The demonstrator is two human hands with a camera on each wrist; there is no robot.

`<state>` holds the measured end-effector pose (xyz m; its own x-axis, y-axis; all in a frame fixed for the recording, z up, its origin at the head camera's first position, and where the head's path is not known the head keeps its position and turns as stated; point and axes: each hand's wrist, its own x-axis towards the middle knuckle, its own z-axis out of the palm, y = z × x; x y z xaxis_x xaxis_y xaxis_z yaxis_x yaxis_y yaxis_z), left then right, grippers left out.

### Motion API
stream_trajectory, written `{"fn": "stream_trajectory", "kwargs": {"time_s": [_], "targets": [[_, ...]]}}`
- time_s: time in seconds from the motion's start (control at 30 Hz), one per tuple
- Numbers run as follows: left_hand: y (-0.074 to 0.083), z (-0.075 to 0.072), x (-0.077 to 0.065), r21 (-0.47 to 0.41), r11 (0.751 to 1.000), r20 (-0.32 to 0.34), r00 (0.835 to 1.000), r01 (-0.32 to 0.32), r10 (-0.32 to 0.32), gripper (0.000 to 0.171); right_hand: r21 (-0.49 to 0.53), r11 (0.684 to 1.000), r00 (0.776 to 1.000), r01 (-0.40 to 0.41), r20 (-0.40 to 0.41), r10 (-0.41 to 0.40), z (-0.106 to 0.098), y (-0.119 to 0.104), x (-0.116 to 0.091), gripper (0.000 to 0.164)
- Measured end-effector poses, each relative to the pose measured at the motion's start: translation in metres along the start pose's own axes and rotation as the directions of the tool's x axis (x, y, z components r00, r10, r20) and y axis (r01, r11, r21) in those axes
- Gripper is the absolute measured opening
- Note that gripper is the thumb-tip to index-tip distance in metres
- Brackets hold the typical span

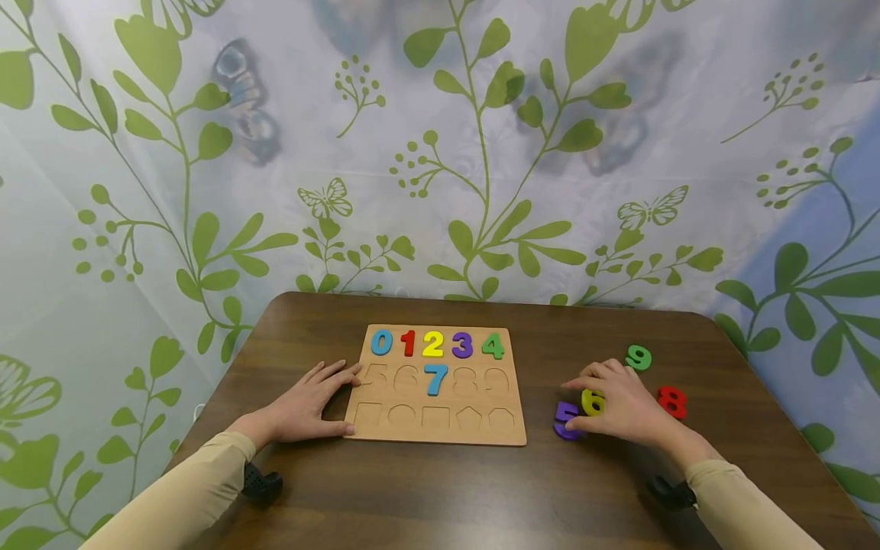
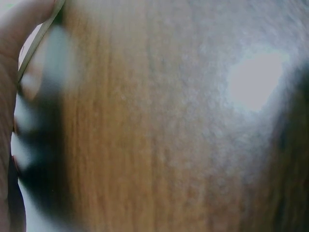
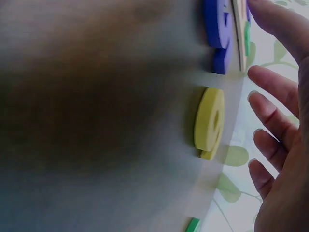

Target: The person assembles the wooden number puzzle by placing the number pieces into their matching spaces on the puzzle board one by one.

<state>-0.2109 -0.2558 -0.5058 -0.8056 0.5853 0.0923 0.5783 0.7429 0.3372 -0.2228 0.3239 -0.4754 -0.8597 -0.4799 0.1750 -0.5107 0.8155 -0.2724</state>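
Note:
A wooden number board (image 1: 406,422) lies on the table with 0, 1, 2, 3 and 4 in its top row. The blue 7 (image 1: 435,380) sits in the middle row, among bare outlines. My left hand (image 1: 307,407) rests at the board's left side, thumb and fingertips touching its edge. My right hand (image 1: 622,405) hovers above the purple 5 (image 1: 565,422) and the yellow 6 (image 1: 590,402), its fingers apart and holding nothing. In the right wrist view, the yellow 6 (image 3: 209,123) and purple 5 (image 3: 218,36) lie below the spread fingers.
A green 9 (image 1: 638,357) lies beyond my right hand, and a red 8 (image 1: 672,402) lies to its right. The brown table (image 1: 440,496) ends at a patterned leaf curtain (image 1: 440,153) behind. Each wrist carries a black strap.

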Motion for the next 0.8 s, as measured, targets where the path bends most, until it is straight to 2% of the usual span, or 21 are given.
{"fn": "stream_trajectory", "kwargs": {"time_s": [0.13,0.33,0.63,0.8], "targets": [[0.001,0.000,0.000,-0.005,1.000,-0.001,1.000,-0.001,0.001,0.077,-0.022,0.999,0.999,0.037,-0.017,-0.037,0.002,-0.001,-0.007,0.062],[0.001,-0.001,0.000,-0.003,1.000,0.002,1.000,-0.002,0.002,0.077,-0.041,0.999,0.999,0.035,-0.016,-0.036,0.005,0.001,-0.012,0.059],[0.000,0.000,-0.001,0.000,1.000,0.002,1.000,-0.004,0.004,0.078,-0.003,0.998,0.998,0.061,-0.016,-0.061,0.013,-0.002,-0.010,0.050],[-0.001,0.000,0.000,0.003,1.000,-0.003,1.000,-0.009,0.009,0.077,0.006,0.999,0.999,0.050,0.008,-0.050,0.016,-0.004,-0.008,0.054]]}}
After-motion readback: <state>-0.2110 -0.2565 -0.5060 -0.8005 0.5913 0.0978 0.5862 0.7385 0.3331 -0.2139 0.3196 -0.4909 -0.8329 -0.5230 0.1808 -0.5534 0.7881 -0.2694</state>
